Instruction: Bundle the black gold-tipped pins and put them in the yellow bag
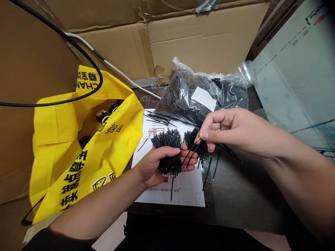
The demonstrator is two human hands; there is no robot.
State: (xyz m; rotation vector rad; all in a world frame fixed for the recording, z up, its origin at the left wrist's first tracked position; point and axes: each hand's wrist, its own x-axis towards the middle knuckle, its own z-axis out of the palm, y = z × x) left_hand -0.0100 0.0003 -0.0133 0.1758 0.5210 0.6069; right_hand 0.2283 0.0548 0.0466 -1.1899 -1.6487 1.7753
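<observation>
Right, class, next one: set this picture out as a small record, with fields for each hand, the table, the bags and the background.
Left hand: holds a thick bundle of black wires
Right hand: pinches a few thin wires near their golden ends
Table: dark, with a printed sheet lying under the left hand
Yellow bag: open, more bundles inside
Clear bag: holds many small black pieces; white label
Background: cardboard

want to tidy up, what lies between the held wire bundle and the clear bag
In the head view, white paper bearing loose black wires shows between the bundle and the clear bag.
</observation>
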